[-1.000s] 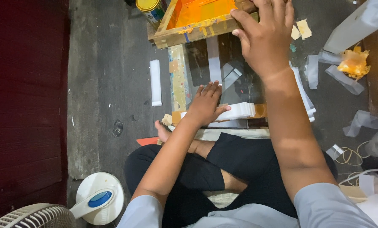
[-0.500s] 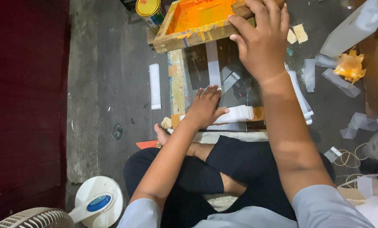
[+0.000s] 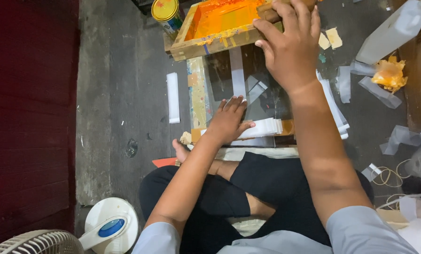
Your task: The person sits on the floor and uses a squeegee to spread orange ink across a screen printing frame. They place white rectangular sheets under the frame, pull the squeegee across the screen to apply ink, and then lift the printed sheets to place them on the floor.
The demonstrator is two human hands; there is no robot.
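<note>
While the person sits cross-legged on the floor, the right hand point(image 3: 290, 44) grips the near edge of the wooden screen frame point(image 3: 215, 40), fingers curled over the wood and clamped on it, with the frame tilted up off the glass plate point(image 3: 238, 87) below it. Orange ink coats the mesh inside the frame and has dribbled over its front rail. The left hand point(image 3: 228, 121) lies flat, fingers together and extended, pressing on a stack of white strips point(image 3: 262, 128) at the near end of the plate. As a judgement, a print pass looks finished and the frame is lifted clear, while the strip under the left hand is being set or taken away. More white strips point(image 3: 335, 106) lie fanned to the right, so plenty looks left to do. A yellow-lidded ink can point(image 3: 167, 13) stands just beside the frame's far left corner.
</note>
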